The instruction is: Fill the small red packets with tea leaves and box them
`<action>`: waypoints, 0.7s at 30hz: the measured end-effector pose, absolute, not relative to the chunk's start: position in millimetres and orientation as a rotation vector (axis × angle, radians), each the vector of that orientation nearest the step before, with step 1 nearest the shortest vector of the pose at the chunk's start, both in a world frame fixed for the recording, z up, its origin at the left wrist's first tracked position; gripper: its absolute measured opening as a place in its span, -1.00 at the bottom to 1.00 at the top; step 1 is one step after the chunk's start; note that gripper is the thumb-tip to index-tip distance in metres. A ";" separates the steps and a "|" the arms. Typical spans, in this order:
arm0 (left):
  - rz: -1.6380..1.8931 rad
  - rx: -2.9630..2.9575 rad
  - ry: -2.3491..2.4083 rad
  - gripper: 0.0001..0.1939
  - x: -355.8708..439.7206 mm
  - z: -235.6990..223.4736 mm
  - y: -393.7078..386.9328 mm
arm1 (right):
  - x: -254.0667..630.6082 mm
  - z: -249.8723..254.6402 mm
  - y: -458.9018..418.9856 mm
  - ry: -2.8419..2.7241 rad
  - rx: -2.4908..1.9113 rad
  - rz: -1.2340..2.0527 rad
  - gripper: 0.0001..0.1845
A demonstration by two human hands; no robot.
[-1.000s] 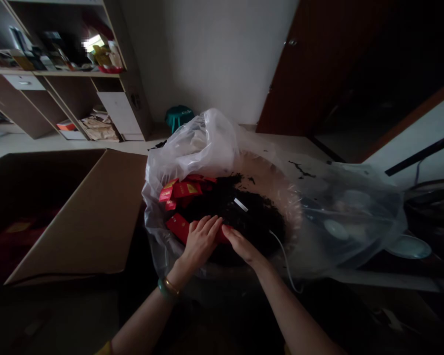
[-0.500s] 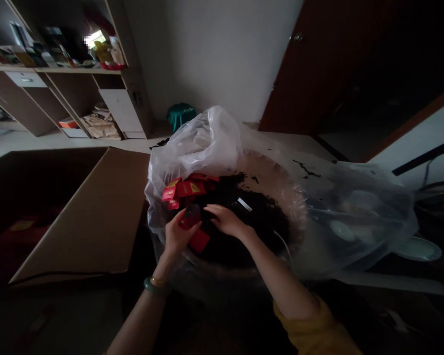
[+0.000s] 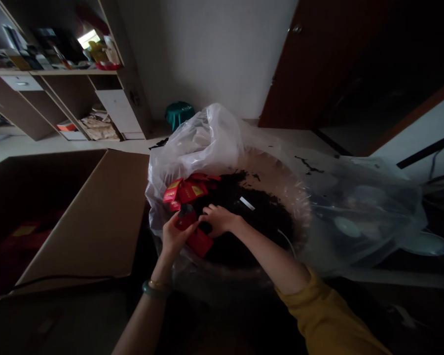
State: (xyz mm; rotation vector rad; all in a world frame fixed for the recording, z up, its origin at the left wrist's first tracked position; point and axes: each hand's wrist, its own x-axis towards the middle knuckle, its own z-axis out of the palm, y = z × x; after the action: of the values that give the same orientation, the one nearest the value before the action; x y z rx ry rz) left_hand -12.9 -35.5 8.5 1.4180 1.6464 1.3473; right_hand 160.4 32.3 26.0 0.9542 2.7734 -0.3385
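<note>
- While the left hand (image 3: pixel 173 237) holds a small red packet (image 3: pixel 186 217) between its thumb and fingers, the right hand (image 3: pixel 219 220) is just beside it, over the dark bits (image 3: pixel 264 217).
- The right hand has its fingers bent in and close together. From here I cannot tell if they pinch anything.
- The small red packet looks see-through near its top. It is up over the near left part of the big round tub (image 3: pixel 268 167).
- A flat red packet (image 3: pixel 200 242) lies under the hands, on the near side.
- More red packets (image 3: pixel 191 191) sit in a messy heap at the left of the tub, past the left hand.
- The dark bits look loose and crumbly, and they fill the middle of the tub. A little white strip (image 3: pixel 247 203) lies on them, and a thin white cord (image 3: pixel 287 239) bends over the right side.
- Crinkly clear plastic (image 3: pixel 216 133) goes around the tub and puffs up on the far side.
- On the left, I see a big brown box (image 3: pixel 85 217) with red things (image 3: pixel 25 234) in it, too dark to make out.
- Far off by the wall is a green bin (image 3: pixel 179 115).
- A green bangle (image 3: pixel 152 289) is on the left wrist.
</note>
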 end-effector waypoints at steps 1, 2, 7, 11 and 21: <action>1.347 1.423 1.631 -0.57 -11.6 8.1 -35.2 | 166.4 26.9 27.3 2.768 0.945 -0.325 -0.35; 1.348 1.426 1.613 -0.56 -10.1 7.9 -34.9 | 171.2 26.7 23.8 2.775 0.955 -0.311 -0.34; 1.346 1.438 1.588 -0.51 -4.3 9.5 -32.3 | 165.7 13.4 29.3 2.808 1.033 -0.323 0.03; 1.322 1.463 1.603 -0.53 -5.9 10.6 -31.4 | 147.2 9.8 36.3 2.761 0.946 -0.357 -0.03; 1.290 1.568 1.640 -0.41 -0.9 3.3 -26.0 | 162.1 22.2 9.9 2.625 1.125 -0.259 -0.31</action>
State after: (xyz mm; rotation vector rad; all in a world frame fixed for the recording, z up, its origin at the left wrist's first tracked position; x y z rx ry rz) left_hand -0.9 -26.0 3.3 1.5678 1.6405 1.2901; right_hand 162.1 9.9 22.2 1.1254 2.6251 -0.2591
